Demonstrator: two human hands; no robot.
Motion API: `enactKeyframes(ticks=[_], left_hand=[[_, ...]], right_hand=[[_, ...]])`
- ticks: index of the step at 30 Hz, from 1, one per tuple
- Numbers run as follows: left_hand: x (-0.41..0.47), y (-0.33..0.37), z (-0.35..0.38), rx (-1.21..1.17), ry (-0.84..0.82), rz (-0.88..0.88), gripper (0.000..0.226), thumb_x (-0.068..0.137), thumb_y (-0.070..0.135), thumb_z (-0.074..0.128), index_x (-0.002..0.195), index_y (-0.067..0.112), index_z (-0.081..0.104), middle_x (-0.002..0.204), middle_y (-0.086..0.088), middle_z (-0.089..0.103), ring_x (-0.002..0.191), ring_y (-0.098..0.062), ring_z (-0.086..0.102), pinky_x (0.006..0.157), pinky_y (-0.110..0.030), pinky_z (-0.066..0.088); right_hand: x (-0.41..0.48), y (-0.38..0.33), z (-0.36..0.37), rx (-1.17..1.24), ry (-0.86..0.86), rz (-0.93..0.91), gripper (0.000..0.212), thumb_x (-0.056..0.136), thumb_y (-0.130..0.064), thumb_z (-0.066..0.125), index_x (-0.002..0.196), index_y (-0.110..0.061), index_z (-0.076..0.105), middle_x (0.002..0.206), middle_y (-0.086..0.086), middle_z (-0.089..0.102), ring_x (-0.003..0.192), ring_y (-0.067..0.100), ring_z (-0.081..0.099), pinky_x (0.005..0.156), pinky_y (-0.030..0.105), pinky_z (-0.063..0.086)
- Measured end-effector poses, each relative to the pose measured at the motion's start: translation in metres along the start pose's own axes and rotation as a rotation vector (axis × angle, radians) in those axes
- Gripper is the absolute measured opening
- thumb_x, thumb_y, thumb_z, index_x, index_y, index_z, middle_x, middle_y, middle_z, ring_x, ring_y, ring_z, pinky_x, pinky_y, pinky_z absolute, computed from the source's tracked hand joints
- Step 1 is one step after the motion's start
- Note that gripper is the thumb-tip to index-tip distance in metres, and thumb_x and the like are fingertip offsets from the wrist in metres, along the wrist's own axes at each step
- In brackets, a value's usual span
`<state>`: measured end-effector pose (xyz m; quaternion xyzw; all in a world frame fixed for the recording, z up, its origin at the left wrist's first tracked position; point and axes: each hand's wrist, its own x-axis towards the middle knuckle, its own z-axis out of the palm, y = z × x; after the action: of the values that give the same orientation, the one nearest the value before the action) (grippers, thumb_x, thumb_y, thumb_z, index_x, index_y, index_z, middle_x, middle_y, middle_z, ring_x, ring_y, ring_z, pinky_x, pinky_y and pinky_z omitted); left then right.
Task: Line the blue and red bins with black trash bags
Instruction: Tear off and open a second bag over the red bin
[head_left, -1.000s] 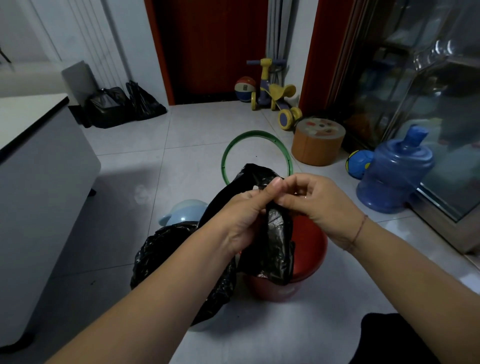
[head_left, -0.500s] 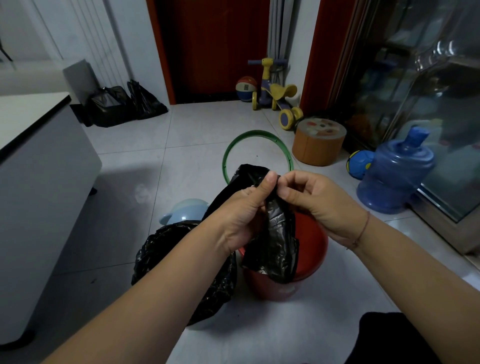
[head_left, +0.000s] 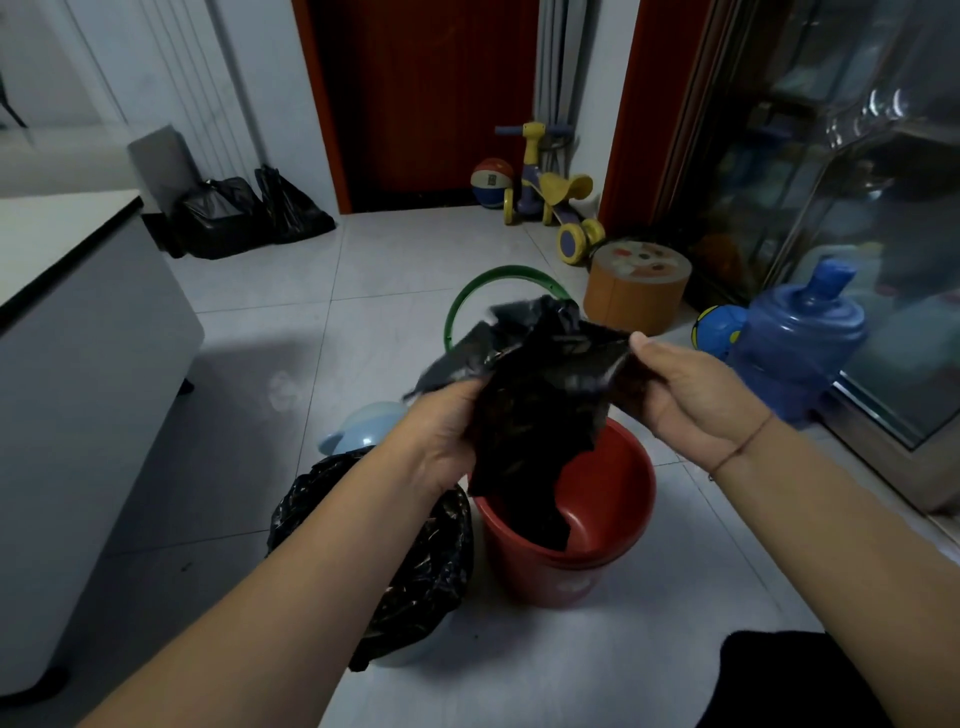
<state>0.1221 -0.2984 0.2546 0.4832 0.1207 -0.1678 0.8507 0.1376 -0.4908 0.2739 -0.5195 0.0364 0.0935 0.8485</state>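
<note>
A red bin (head_left: 602, 525) stands on the tiled floor in front of me. Above it hangs a black trash bag (head_left: 540, 410), its lower end dangling inside the bin. My left hand (head_left: 447, 436) grips the bag's left edge and my right hand (head_left: 680, 395) pinches its right edge, with the bag's mouth spread between them. To the left, the blue bin (head_left: 410, 652) is almost wholly covered by another black bag (head_left: 415, 561) draped over its rim; my left forearm crosses in front of it.
A light blue lid (head_left: 358, 431) lies behind the lined bin. A green hoop (head_left: 462, 306), an orange round stool (head_left: 636, 291), a blue water jug (head_left: 800, 338) and a toy scooter (head_left: 550, 197) stand beyond. A white cabinet (head_left: 78, 364) is at the left.
My hands, pinched together at the bag's top before, have pulled apart sideways, and the bag's mouth has spread open above the red bin.
</note>
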Motion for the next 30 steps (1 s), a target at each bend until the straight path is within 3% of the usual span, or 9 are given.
enactKeyframes(ticks=[3,9,14,17,19,21,23,26,30], left_hand=[[0.004,0.003,-0.004,-0.038,0.057,0.034,0.007,0.089,0.015,0.059,0.092,0.011,0.063,0.073,-0.005,0.069,0.065,-0.017,0.067,0.068,-0.033,0.058],[0.002,-0.002,0.005,-0.067,-0.006,0.029,0.008,0.088,0.012,0.058,0.084,0.011,0.064,0.065,-0.004,0.072,0.055,-0.014,0.069,0.049,-0.025,0.056],[-0.004,-0.002,0.011,0.054,-0.087,0.139,0.032,0.082,0.01,0.062,0.113,0.003,0.064,0.107,-0.018,0.07,0.098,-0.03,0.067,0.091,-0.039,0.053],[-0.005,-0.006,0.013,0.111,-0.118,0.09,0.016,0.087,0.008,0.055,0.093,0.002,0.069,0.087,-0.013,0.07,0.073,-0.016,0.07,0.07,-0.023,0.057],[-0.007,-0.01,0.016,0.091,-0.092,0.023,0.021,0.091,0.015,0.054,0.085,0.01,0.073,0.084,-0.01,0.072,0.068,-0.011,0.071,0.065,-0.022,0.056],[-0.009,-0.013,0.02,0.055,-0.048,-0.006,0.028,0.084,0.025,0.063,0.103,0.007,0.071,0.098,-0.013,0.072,0.085,-0.022,0.071,0.077,-0.031,0.057],[-0.01,-0.017,0.024,0.071,0.016,0.007,0.047,0.081,0.034,0.066,0.116,0.002,0.065,0.103,-0.017,0.071,0.092,-0.028,0.069,0.08,-0.035,0.056],[-0.01,-0.02,0.027,0.074,0.066,-0.031,0.056,0.087,0.051,0.055,0.114,0.003,0.065,0.105,-0.017,0.072,0.096,-0.027,0.069,0.082,-0.034,0.055],[-0.007,-0.019,0.028,0.196,0.146,0.015,0.07,0.086,0.065,0.044,0.11,0.004,0.067,0.102,-0.019,0.071,0.094,-0.03,0.068,0.079,-0.035,0.055]], right_hand=[[0.004,0.001,-0.005,0.113,0.118,0.125,0.026,0.1,-0.019,0.038,0.092,-0.004,0.058,0.064,0.005,0.066,0.053,0.013,0.063,0.052,0.021,0.055],[0.004,0.019,0.007,-0.082,0.04,0.064,0.049,0.092,-0.032,0.051,0.126,0.002,0.053,0.123,0.022,0.061,0.113,0.032,0.059,0.101,0.044,0.044],[-0.002,0.018,0.006,-0.438,-0.252,-0.22,0.053,0.07,-0.032,0.074,0.117,-0.017,0.054,0.112,0.01,0.067,0.105,0.022,0.065,0.087,0.035,0.052],[-0.003,0.023,0.01,-0.58,-0.216,-0.308,0.022,0.08,-0.015,0.069,0.101,-0.012,0.066,0.095,0.002,0.072,0.091,0.011,0.068,0.074,0.018,0.052],[-0.005,0.023,0.018,-0.558,-0.099,-0.257,0.016,0.085,-0.027,0.062,0.082,-0.012,0.068,0.071,-0.002,0.072,0.068,0.006,0.068,0.059,0.016,0.05],[-0.004,0.022,0.02,-0.631,0.002,-0.192,0.047,0.08,-0.056,0.052,0.067,-0.012,0.064,0.054,-0.004,0.066,0.051,0.003,0.063,0.047,0.013,0.045],[-0.001,0.024,0.019,-0.68,0.057,-0.087,0.057,0.082,-0.065,0.043,0.074,-0.014,0.066,0.066,0.0,0.07,0.062,0.006,0.066,0.053,0.016,0.048],[0.002,0.033,0.02,-0.35,0.088,0.149,0.056,0.09,-0.053,0.049,0.115,-0.005,0.063,0.117,0.018,0.066,0.107,0.031,0.063,0.092,0.04,0.051],[0.003,0.039,0.023,-0.073,0.065,0.438,0.042,0.092,-0.043,0.052,0.099,-0.006,0.071,0.101,0.019,0.071,0.088,0.032,0.068,0.082,0.039,0.056]])
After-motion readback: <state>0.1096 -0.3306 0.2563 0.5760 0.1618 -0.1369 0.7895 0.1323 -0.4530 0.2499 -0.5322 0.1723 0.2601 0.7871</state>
